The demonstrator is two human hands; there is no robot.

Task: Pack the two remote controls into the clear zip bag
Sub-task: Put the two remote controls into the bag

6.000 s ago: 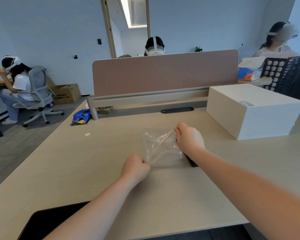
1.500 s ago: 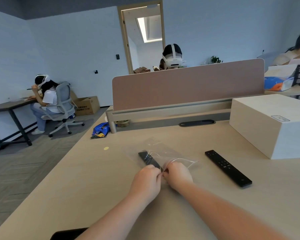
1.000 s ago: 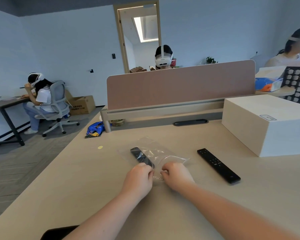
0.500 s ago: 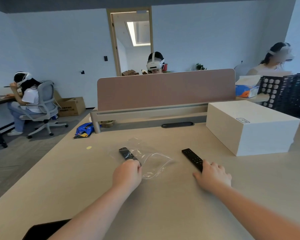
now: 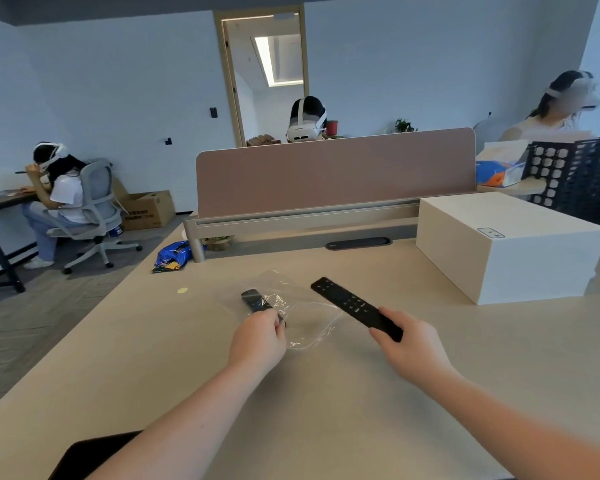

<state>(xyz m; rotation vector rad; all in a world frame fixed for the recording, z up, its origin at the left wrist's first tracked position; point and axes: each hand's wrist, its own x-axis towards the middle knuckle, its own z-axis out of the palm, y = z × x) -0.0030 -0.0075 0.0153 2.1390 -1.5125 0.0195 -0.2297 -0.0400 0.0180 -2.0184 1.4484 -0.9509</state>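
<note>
The clear zip bag (image 5: 305, 322) lies on the desk (image 5: 326, 410) with its mouth gaping toward me. A short black remote (image 5: 253, 299) is inside it on the left; its near end is hidden by my left hand (image 5: 258, 341), which pinches the bag's near left edge. My right hand (image 5: 407, 348) grips the near end of a long black remote (image 5: 350, 304), held above the desk just right of the bag's mouth, its far end pointing away to the left.
A large white box (image 5: 506, 244) stands at the right. A pink divider panel (image 5: 333, 171) closes off the desk's back. A dark flat object (image 5: 84, 455) lies at the near left edge. People sit beyond the desk.
My right hand has picked the long remote up off the desk and brought it left toward the bag's mouth. My left hand stays on the bag's edge.
</note>
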